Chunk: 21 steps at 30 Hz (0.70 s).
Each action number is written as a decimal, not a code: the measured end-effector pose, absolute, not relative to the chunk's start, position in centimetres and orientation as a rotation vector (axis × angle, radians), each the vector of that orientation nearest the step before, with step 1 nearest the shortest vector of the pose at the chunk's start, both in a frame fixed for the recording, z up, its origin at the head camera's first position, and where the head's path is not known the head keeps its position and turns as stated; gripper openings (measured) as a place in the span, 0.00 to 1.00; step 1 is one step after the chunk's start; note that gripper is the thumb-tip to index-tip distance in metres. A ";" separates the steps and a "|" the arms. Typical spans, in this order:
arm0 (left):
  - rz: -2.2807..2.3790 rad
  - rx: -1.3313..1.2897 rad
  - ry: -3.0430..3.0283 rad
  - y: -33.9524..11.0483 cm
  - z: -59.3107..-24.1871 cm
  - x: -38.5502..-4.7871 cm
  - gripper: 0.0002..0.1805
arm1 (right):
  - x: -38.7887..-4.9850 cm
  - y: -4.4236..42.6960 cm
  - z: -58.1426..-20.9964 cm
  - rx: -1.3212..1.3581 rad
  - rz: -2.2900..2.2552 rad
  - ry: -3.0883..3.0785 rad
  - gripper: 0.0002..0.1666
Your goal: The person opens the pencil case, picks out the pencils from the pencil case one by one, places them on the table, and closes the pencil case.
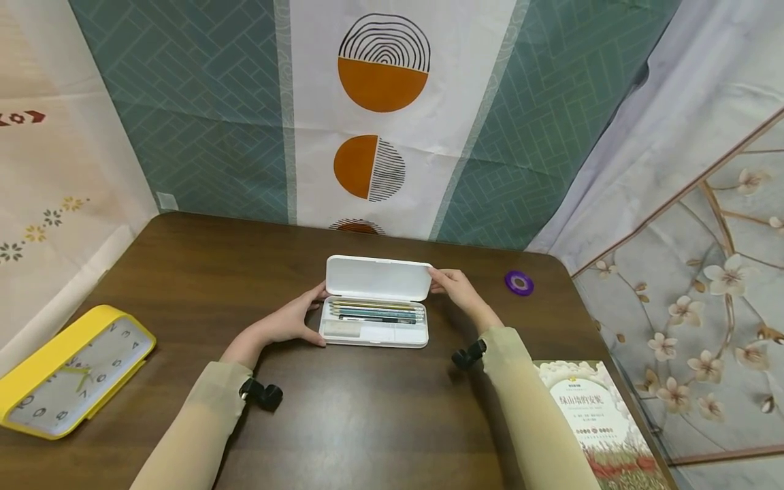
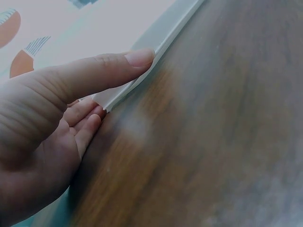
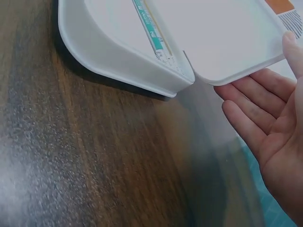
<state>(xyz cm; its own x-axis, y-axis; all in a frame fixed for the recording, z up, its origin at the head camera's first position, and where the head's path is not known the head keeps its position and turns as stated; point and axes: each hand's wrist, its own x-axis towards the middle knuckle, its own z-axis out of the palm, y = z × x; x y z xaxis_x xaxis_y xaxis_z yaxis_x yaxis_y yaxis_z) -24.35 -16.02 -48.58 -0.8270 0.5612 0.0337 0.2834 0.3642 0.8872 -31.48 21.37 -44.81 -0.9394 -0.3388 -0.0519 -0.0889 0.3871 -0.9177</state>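
A: And there was the pencil case, open towards the far side of the bench!

B: The left grip was clamped round its left end, thumb in front, fingers further back, seemingly so it couldn't slide.

A: And the right grip?

B: Pinched on the raised lid at its right edge, thumb inside, fingers behind, probably to control its swing! The pencils lay lengthwise inside, likely because the pencil case was long and narrow.
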 end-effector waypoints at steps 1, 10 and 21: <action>1.450 0.741 2.348 -16.0 -48.6 -24.3 0.71 | -31.6 21.3 -44.9 -0.374 -1.582 2.415 0.28; 1.429 0.718 2.350 -16.0 -48.6 -24.3 0.71 | -31.4 20.3 -44.4 -0.314 -1.834 2.453 0.18; 1.436 0.728 2.359 -16.1 -48.8 -24.3 0.69 | -31.4 19.3 -44.0 -0.191 -1.803 2.540 0.19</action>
<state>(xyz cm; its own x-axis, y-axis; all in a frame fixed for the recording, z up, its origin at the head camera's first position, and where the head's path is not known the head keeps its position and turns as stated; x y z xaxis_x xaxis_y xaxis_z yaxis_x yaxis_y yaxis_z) -24.33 -16.12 -48.77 -0.8324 0.5538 0.0184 0.2708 0.3775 0.8855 -31.42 19.33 -43.96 -0.9923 -0.1118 0.0538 -0.0877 0.3248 -0.9417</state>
